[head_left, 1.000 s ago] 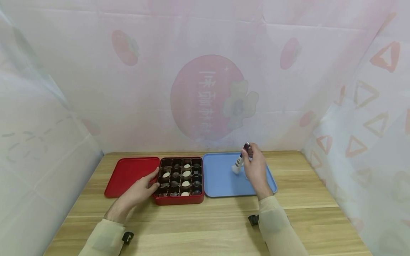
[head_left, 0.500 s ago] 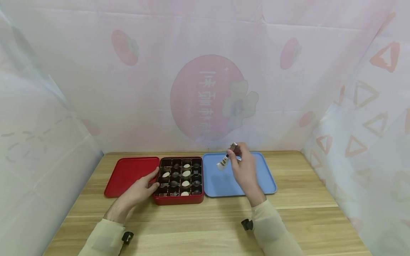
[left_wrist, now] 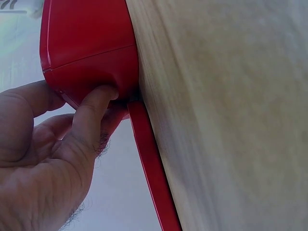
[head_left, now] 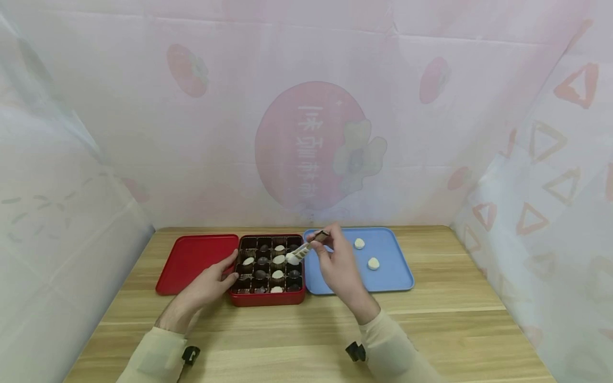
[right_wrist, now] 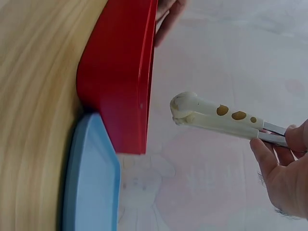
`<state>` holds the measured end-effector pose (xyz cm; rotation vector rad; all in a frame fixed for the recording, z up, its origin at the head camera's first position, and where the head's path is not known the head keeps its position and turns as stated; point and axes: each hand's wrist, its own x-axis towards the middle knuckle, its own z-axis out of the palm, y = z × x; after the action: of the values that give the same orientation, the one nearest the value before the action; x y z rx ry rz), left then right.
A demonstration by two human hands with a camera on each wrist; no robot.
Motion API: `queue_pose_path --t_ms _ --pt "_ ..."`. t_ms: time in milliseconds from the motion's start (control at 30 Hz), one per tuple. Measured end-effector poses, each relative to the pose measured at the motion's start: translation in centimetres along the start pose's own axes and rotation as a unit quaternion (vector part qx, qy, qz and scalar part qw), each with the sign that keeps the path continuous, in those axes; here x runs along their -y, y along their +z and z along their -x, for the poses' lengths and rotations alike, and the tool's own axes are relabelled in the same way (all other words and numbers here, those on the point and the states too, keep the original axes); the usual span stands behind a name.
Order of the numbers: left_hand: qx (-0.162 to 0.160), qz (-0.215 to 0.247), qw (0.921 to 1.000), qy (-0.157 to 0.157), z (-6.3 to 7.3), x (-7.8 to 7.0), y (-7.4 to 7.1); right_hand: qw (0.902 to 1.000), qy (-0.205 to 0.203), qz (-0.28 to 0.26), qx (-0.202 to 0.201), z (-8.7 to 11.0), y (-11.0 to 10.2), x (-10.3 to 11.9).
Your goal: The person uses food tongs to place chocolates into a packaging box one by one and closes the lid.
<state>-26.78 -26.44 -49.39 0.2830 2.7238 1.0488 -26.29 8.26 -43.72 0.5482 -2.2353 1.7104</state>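
My right hand (head_left: 339, 263) pinches small white tongs (right_wrist: 226, 117) with brown oval spots. Their tips are together on a creamy white chocolate (right_wrist: 183, 107), above the right side of the red box (head_left: 268, 300). Dark and white chocolates sit in the box's black divided insert; some compartments hold nothing visible. My left hand (head_left: 210, 282) rests against the box's left side. In the left wrist view its thumb (left_wrist: 96, 103) presses the outer red wall, and another finger reaches the rim. Two white chocolates (head_left: 373, 264) lie on the blue tray (head_left: 335, 284), right of the box.
A flat red lid (head_left: 191, 260) lies left of the box, partly behind my left hand. All stand on a wood-grain table (head_left: 268, 346). A pale printed cloth (head_left: 215, 133) hangs behind and at both sides.
My right hand has carried the tongs leftward from over the blue tray to over the box's right side. The two white chocolates on the tray have come into view. My left hand has stayed put.
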Motion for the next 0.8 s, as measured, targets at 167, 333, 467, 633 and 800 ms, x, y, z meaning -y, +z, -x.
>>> queue_pose_path --t_ms 167,333,467,633,800 --pt "-0.001 -0.001 1.0 0.003 -0.2 -0.1 0.1 0.9994 0.0 0.008 0.033 0.1 1.8 0.9" --pt "-0.001 0.001 1.0 0.005 -0.2 -0.1 0.1 0.9985 -0.004 0.018 0.051 -0.3 3.5 1.4" --pt "0.0 0.01 0.9999 0.004 -0.2 0.0 -0.1 0.9979 -0.007 0.016 0.062 -0.7 5.1 1.3" --pt "0.004 0.014 0.9999 -0.001 -0.1 0.0 -0.2 0.9968 -0.007 0.018 0.078 -1.0 6.9 1.0" --pt "0.006 0.017 0.9998 -0.003 -0.1 0.0 -0.3 0.9958 -0.004 0.024 0.088 -1.1 8.3 0.7"
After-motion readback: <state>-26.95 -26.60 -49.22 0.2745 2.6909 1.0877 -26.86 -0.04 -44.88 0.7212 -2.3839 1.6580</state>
